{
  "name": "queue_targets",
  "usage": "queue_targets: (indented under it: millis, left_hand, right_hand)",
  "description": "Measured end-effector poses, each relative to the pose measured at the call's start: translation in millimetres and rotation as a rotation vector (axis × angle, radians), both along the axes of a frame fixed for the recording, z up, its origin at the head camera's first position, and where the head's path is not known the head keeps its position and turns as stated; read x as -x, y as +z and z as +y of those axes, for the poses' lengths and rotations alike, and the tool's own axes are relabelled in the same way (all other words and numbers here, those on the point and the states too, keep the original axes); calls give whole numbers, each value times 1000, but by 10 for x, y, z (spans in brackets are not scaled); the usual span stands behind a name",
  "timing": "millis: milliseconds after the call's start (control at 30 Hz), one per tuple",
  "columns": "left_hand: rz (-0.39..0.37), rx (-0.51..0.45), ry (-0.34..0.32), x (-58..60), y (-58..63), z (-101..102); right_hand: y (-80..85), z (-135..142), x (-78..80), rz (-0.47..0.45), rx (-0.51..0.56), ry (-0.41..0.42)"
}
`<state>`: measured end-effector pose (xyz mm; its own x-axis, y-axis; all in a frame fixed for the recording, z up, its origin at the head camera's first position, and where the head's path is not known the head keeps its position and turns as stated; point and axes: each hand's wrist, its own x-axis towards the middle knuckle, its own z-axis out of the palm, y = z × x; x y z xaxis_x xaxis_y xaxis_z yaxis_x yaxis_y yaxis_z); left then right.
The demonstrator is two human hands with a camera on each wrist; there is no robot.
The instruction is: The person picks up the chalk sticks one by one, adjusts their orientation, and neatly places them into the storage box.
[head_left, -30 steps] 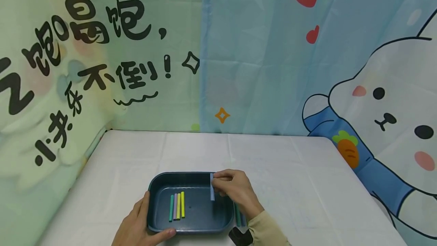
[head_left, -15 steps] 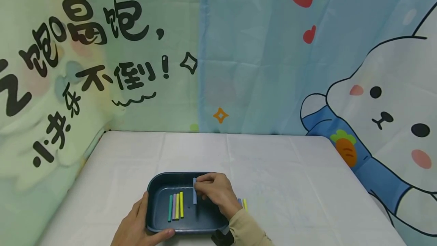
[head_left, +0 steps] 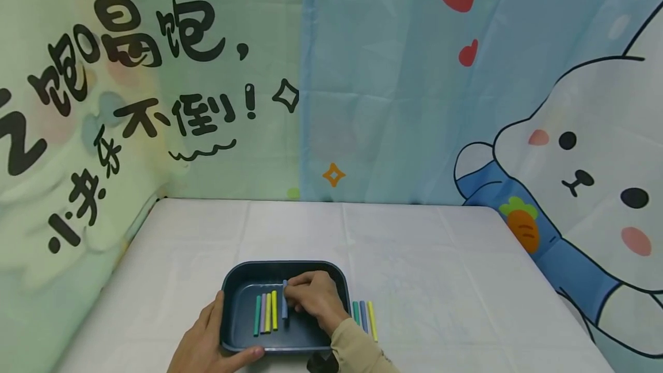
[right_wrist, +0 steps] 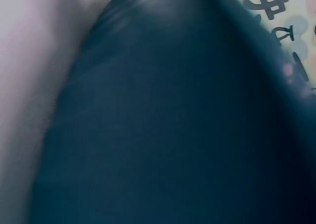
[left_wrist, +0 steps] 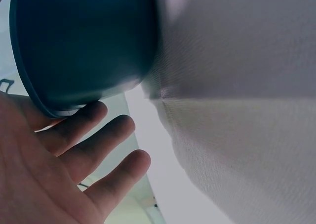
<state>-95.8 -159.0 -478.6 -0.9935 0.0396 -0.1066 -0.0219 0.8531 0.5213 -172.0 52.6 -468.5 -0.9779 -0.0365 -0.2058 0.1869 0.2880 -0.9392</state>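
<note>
A dark blue tray [head_left: 311, 349] stands on the white table. My left hand [head_left: 204, 338] rests at its left front corner, thumb along the front rim. In the left wrist view, the fingers of that left hand [left_wrist: 64, 159] are fairly straight and touch the tray's wall [left_wrist: 89, 46]. My right hand [head_left: 317, 299] is over the tray and pinches a blue chalk stick [head_left: 285, 307], held lengthwise. Just left of it, a yellow chalk [head_left: 274, 309], several sticks in all, lies in a row with a green chalk [head_left: 257, 315] at the left end. The tray's wall [right_wrist: 158, 110] fills the right wrist view, blurred.
Right of the tray, a green chalk [head_left: 355, 312], a blue chalk [head_left: 364, 315] and a yellow chalk [head_left: 372, 320] lie side by side on the white tabletop [head_left: 440, 281]. A printed cloth [head_left: 383, 102] hangs behind the table.
My right hand has moved left and nearer with the blue chalk, from the tray's right side to beside the row. The chalks right of the tray have come into view. My left hand stays put.
</note>
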Motion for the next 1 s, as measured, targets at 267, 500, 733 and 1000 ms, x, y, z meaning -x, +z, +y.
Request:
queue_targets:
  millis: [267,500,733,1000]
  left_hand:
    - [18,-5,-4,-10,-10,-10]
    - [16,-9,-4,-5,-24,-11]
    - [8,-1,7,-16,-22,-5]
    - [10,1,5,-2,-26,-6]
  right_hand:
    - [-61,-102,4,8,-125,18]
    - [-106,-159,32,18,-217,32]
    - [-111,-185,13,34,-245,37]
    - [-96,-181,6,48,-242,36]
